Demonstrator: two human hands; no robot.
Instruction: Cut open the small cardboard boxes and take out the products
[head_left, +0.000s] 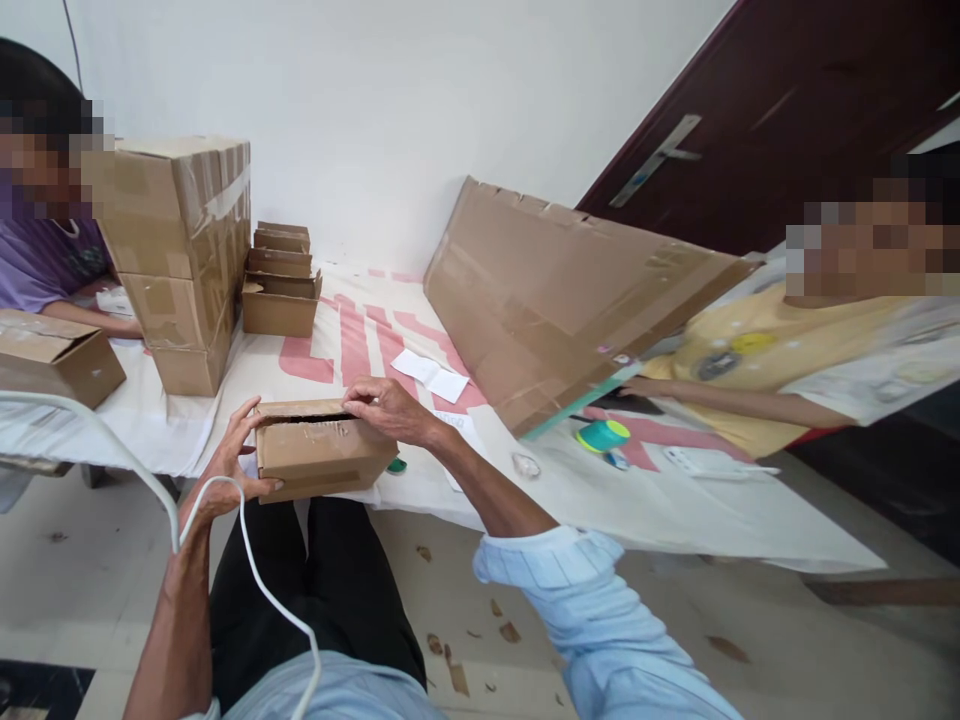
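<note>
A small brown cardboard box (319,455) is at the near edge of the table, above my lap, with a dark gap along its top flap. My left hand (234,455) grips the box's left end, fingers at the upper corner and thumb lower down. My right hand (390,410) is closed at the top right edge of the box, its fingers pinching the flap by the gap. The inside of the box is hidden. Just right of the box a small green object (397,466) shows on the cloth.
Stacked taped boxes (161,220) and several open small boxes (281,300) stand at the back left. A large cardboard sheet (555,290) leans on the right. A folded paper (430,375) and a teal tape roll (602,435) lie on the cloth. People sit at both sides; a white cable (262,575) crosses in front.
</note>
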